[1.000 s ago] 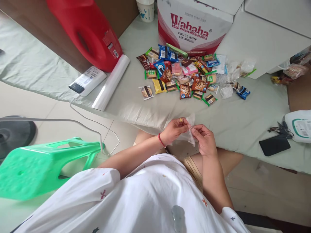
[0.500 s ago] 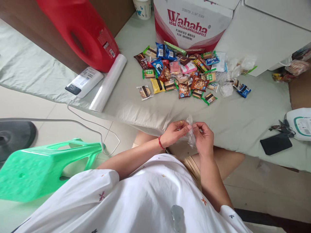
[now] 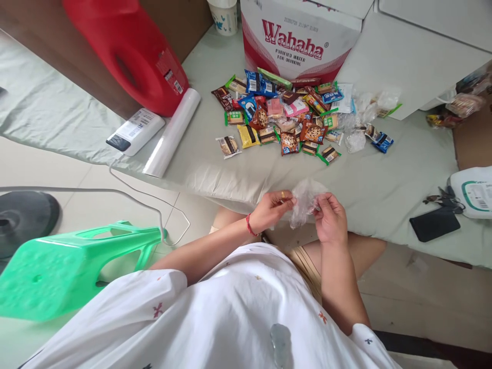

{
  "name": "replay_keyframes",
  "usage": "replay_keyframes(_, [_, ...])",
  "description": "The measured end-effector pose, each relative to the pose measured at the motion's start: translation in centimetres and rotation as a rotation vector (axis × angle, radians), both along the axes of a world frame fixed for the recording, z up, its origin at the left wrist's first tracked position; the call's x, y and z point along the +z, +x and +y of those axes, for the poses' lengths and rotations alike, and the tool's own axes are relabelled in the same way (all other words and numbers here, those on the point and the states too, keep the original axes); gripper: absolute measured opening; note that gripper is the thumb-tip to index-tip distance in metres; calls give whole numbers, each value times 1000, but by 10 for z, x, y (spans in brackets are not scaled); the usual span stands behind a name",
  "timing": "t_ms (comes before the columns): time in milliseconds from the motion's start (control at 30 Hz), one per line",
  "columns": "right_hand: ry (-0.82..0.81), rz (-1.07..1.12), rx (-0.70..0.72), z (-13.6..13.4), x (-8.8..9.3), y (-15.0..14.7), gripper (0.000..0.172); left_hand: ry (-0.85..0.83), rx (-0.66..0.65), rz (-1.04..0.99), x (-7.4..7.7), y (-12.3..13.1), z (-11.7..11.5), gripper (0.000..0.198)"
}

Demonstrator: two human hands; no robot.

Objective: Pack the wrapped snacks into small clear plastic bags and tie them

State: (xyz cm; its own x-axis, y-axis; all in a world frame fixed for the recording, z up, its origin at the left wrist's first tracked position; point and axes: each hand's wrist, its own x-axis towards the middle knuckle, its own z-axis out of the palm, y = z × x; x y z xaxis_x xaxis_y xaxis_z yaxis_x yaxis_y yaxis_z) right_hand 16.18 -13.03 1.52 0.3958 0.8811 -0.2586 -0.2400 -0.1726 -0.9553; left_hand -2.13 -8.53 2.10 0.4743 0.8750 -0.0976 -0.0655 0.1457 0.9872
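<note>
Between my hands a thin clear plastic bag is spread out, crumpled and see-through, over the front edge of the covered surface. My left hand, with a ring and a red cord at the wrist, pinches the bag's left side. On its right side my right hand grips the plastic between thumb and fingers. Beyond the hands lies a heap of small wrapped snacks, mostly biscuits in colourful packets. Crumpled clear plastic lies at the heap's right end.
Behind the snacks stands a Wahaba-style printed water carton. To the left are a red jug, a plastic roll and a white device with a cable. A green stool lies on the floor. A black wallet-like item is at right.
My hands have moved apart, the right one to the right. The plastic bag, bunched narrow before, is now spread wider between them.
</note>
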Motion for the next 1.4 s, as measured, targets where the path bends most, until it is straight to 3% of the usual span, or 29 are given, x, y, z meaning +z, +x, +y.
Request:
replay_keyframes(133, [-5, 28, -57, -5, 0, 24, 43, -284, 98, -177, -4, -12, 10, 40])
replay_keyframes(300, [-60, -207, -92, -4, -1, 29, 48, -508, 41, -295, -4, -11, 17, 45])
replay_keyframes(400, [-15, -271, -139, -3, 1, 22, 46, -437, 179, -169, -8, -5, 16, 44])
replay_keyframes(467, [42, -210, -179, -3, 6, 17, 44, -289, 307, -24, -11, -2, 13, 38])
replay_keyframes(533, [91, -78, -185, -4, 14, 14, 43, -168, 341, 56, -10, 0, 8, 35])
replay_keyframes(600, [128, 80, -173, -4, 24, 11, 44, -162, 289, 50, -5, 3, 2, 38])
replay_keyframes(700, [144, 248, -162, -4, 36, 7, 49, -310, 159, -17, 7, 13, -8, 48])
replay_keyframes(800, [105, 287, -176, -4, 44, 6, 49, -456, -5, -52, 12, 24, -16, 58])
replay_keyframes(900, [124, 271, -167, -6, 50, 8, 54, -480, -103, -77, 9, 28, -20, 60])
replay_keyframes(1100, [233, 168, -168, -10, 54, 23, 51, -481, -113, -66, 5, 23, -16, 60])
replay_keyframes(1400, [179, -253, -118, -12, 29, 55, 37, -378, -78, 81, 7, 9, 1, 46])
